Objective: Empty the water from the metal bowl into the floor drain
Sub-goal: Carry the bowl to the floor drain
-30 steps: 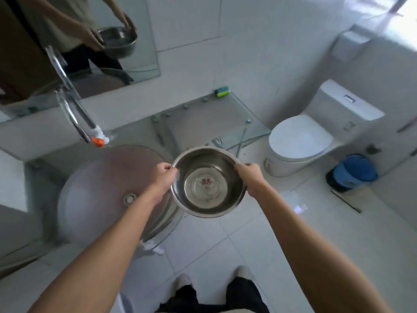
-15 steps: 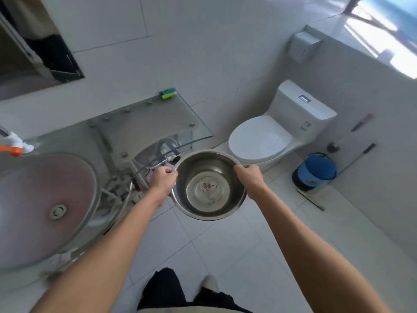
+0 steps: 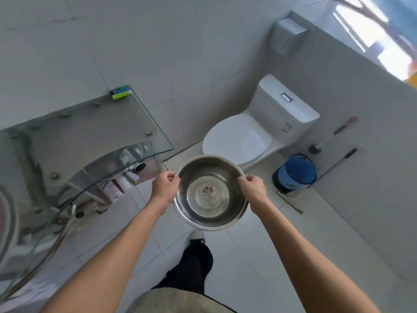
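Round stainless-steel bowl (image 3: pixel 211 192) held level in mid-air, just in front of the white toilet (image 3: pixel 252 134). Left hand (image 3: pixel 165 185) and right hand (image 3: pixel 253 191) pinching opposite rims, fingers curled tight. Carrying step, seemingly. No floor drain visible; next, locating it, then lowering and tipping slowly.
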